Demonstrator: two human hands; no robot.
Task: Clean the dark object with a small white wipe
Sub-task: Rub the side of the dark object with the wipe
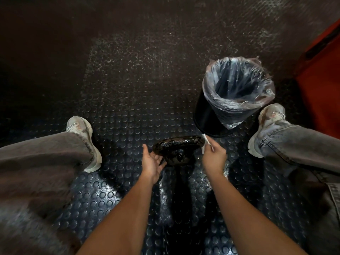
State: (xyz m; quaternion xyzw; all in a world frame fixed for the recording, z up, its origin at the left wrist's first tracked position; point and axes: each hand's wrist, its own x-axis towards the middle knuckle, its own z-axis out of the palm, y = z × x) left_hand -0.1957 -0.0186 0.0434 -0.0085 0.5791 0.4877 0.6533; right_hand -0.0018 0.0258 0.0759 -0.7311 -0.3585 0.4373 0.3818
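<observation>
The dark object (pixel 177 150) is a glossy black, rounded piece with a wide top and a narrower bulge below, held just above the studded floor between my legs. My left hand (pixel 151 161) cups its left underside, thumb up and fingers curled beneath it. My right hand (pixel 213 157) pinches a small white wipe (pixel 206 142) at the object's right end. The wipe's upper tip touches the object's right edge.
A black bin (pixel 207 118) lined with a clear plastic bag (pixel 237 85) stands just beyond my right hand. My legs in grey jeans and pale sneakers (pixel 86 142) flank the spot. The floor (pixel 128 100) is dark studded rubber. An orange-red surface (pixel 323 89) rises at the right.
</observation>
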